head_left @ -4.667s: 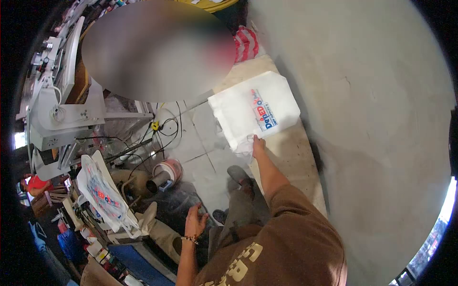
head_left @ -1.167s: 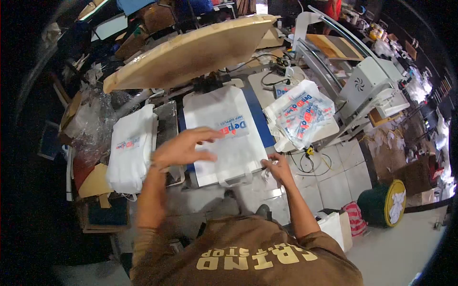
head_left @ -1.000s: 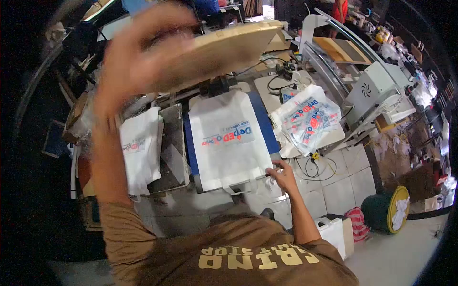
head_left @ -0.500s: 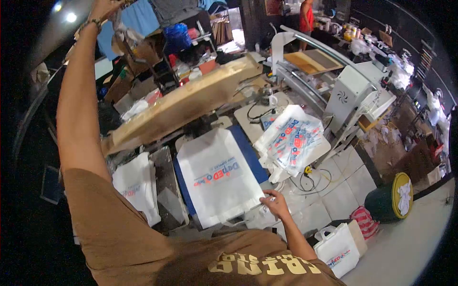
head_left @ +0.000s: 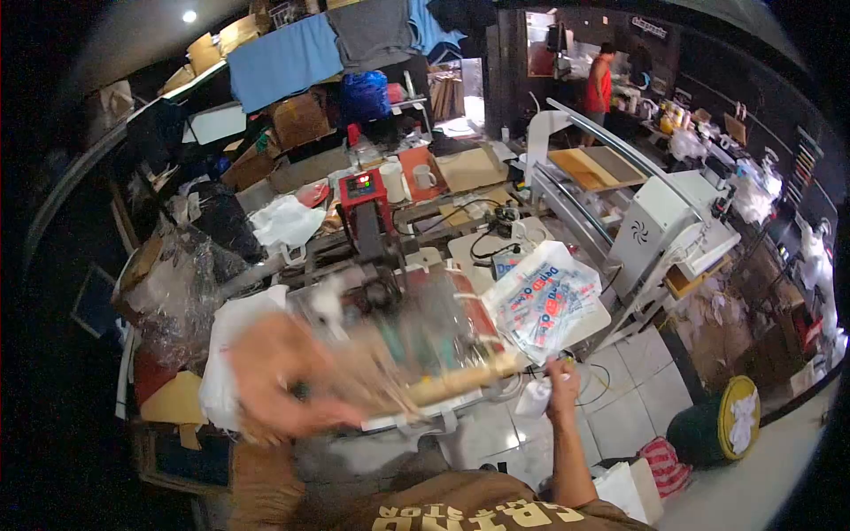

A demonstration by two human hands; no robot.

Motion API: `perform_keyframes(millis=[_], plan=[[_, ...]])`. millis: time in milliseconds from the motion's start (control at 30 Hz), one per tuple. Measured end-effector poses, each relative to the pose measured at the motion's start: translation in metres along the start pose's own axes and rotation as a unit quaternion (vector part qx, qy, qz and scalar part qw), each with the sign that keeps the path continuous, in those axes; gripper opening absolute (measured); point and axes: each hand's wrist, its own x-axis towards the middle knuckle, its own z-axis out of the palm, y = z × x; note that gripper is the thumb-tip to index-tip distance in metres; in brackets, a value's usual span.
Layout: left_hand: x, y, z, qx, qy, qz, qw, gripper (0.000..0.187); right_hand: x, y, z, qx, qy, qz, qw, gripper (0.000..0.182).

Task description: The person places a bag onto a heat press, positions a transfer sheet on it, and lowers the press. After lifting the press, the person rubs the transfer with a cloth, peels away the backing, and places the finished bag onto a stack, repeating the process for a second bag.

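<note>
I'm seeing right hand (head_left: 564, 389), four o'clock, fingers holding white item (head_left: 533, 398); left hand (head_left: 282, 376), eight o'clock, fingers too blurred to tell; "DepED" sheets (head_left: 544, 299) lying near three.

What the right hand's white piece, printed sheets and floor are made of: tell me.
White piece: cloth or paper, matte without highlights; too blurred to settle.
Printed sheets: probably plastic film, slightly glossy, with greyish translucent-looking patches.
Floor: likely glazed tile, given straight joints and a bright reflection.
</note>
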Motion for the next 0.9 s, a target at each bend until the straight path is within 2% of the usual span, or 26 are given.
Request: perform_keyframes(millis=[67,100,133,167,200,233,267,333,367,433,467,500,567,600,633,700,767,800,867,900], plan=[[-0.038,0.033,0.038,-0.028,-0.19,-0.056,0.98,0.048,0.01,-0.019,0.013,0.0,-0.011,-0.033,0.999,0.032],[-0.064,0.048,0.072,-0.089,-0.198,-0.148,0.965,0.044,0.01,-0.056,0.029,-0.005,-0.018,-0.064,0.998,0.032],[-0.097,0.056,0.104,-0.149,-0.201,-0.239,0.938,0.041,-0.001,-0.097,0.043,0.103,-0.1,0.012,0.99,0.028],[-0.126,0.055,0.12,-0.145,-0.195,-0.242,0.94,0.041,-0.008,-0.108,0.061,0.065,-0.146,-0.04,0.986,0.024],[-0.152,0.052,0.134,-0.096,-0.227,-0.254,0.935,0.034,-0.021,-0.115,0.078,0.071,-0.216,-0.033,0.973,0.018],[-0.169,0.05,0.143,-0.048,-0.26,-0.266,0.927,0.03,-0.035,-0.129,0.096,0.016,-0.273,-0.148,0.95,0.016],[-0.18,0.051,0.147,-0.046,-0.257,-0.269,0.927,0.03,-0.05,-0.15,0.114,-0.009,-0.339,-0.217,0.915,0.017],[-0.197,0.058,0.155,-0.17,-0.078,-0.393,0.9,0.035,-0.078,-0.141,0.146,0.008,-0.451,-0.182,0.874,0.017],[-0.199,0.058,0.155,-0.165,-0.073,-0.394,0.901,0.035,-0.082,-0.135,0.152,0.01,-0.456,-0.186,0.87,0.017],[-0.2,0.057,0.157,-0.028,-0.107,-0.334,0.936,0.044,-0.088,-0.118,0.159,-0.002,-0.435,-0.147,0.888,0.017],[-0.212,0.056,0.165,-0.069,-0.073,-0.366,0.925,0.044,-0.09,-0.107,0.16,-0.02,-0.442,-0.061,0.895,0.019],[-0.228,0.057,0.173,-0.072,-0.075,-0.374,0.922,0.044,-0.095,-0.087,0.16,-0.023,-0.445,-0.053,0.894,0.019],[-0.249,0.051,0.191,-0.092,-0.018,-0.357,0.93,0.043,-0.095,-0.054,0.165,-0.022,-0.439,-0.077,0.895,0.022],[-0.246,0.051,0.192,-0.087,-0.01,-0.36,0.929,0.043,-0.095,-0.061,0.163,0.003,-0.437,-0.036,0.899,0.022],[-0.245,0.053,0.191,-0.056,-0.025,-0.363,0.93,0.05,-0.093,-0.06,0.161,0.0,-0.445,-0.033,0.895,0.022],[-0.24,0.057,0.186,0.006,-0.062,-0.375,0.925,0.067,-0.087,-0.054,0.163,-0.07,-0.388,0.033,0.918,0.021],[-0.203,0.053,0.169,-0.023,0.072,-0.282,0.956,0.085,-0.081,-0.048,0.162,0.014,-0.434,0.071,0.898,0.037],[-0.199,0.054,0.166,-0.026,0.046,-0.315,0.948,0.079,-0.082,-0.036,0.165,0.011,-0.45,0.081,0.889,0.037],[-0.196,0.052,0.16,-0.024,0.023,-0.356,0.934,0.074,-0.084,-0.017,0.172,0.086,-0.423,0.022,0.902,0.06],[-0.197,0.049,0.157,-0.067,0.035,-0.321,0.944,0.065,-0.085,-0.035,0.174,0.085,-0.43,0.028,0.898,0.06]])
